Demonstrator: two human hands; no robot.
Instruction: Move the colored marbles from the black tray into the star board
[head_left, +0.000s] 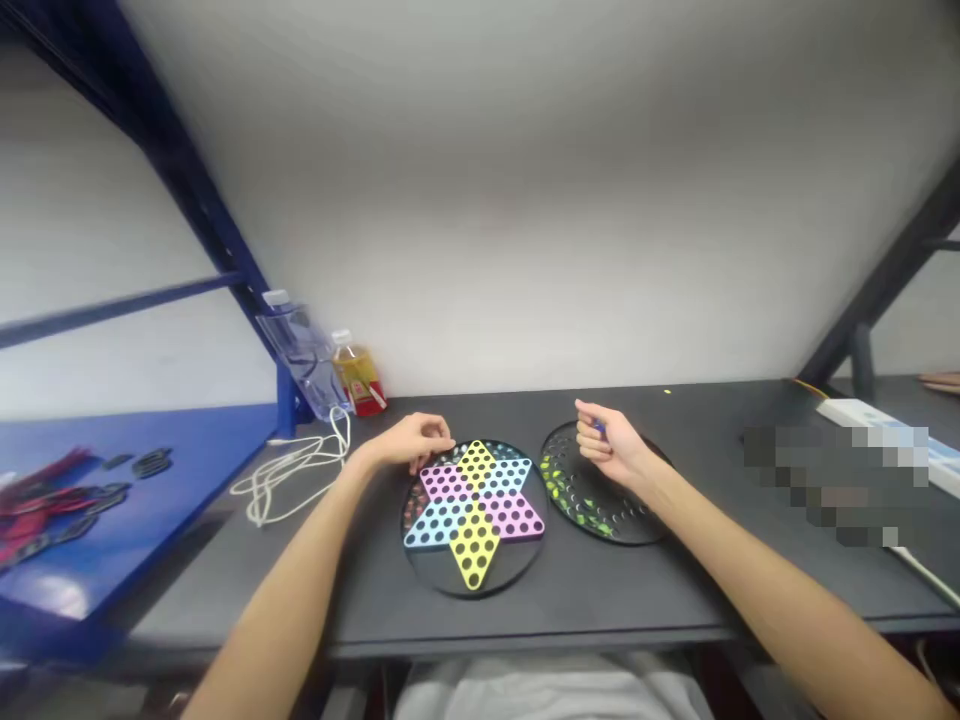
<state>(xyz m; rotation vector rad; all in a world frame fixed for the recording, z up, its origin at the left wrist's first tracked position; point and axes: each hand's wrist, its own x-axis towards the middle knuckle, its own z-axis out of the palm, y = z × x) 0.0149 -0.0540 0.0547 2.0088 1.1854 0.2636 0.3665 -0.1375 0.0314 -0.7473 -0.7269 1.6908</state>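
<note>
Head view: hands [411, 442] [609, 445] over checkers-board rims [474, 594]

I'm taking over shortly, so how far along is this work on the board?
Done: a few coloured pieces sit along the star board's left edge. In hand: the right hand pinches a small blue piece above the black disc; the left hand is over the board's edge. Left: most star holes look empty; yellow-green pieces lie on the disc.

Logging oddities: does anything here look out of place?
A pixelated patch hides part of the desk's right side, so what lies there cannot be seen. A clear plastic container also leans tilted against the blue shelf post.
</note>
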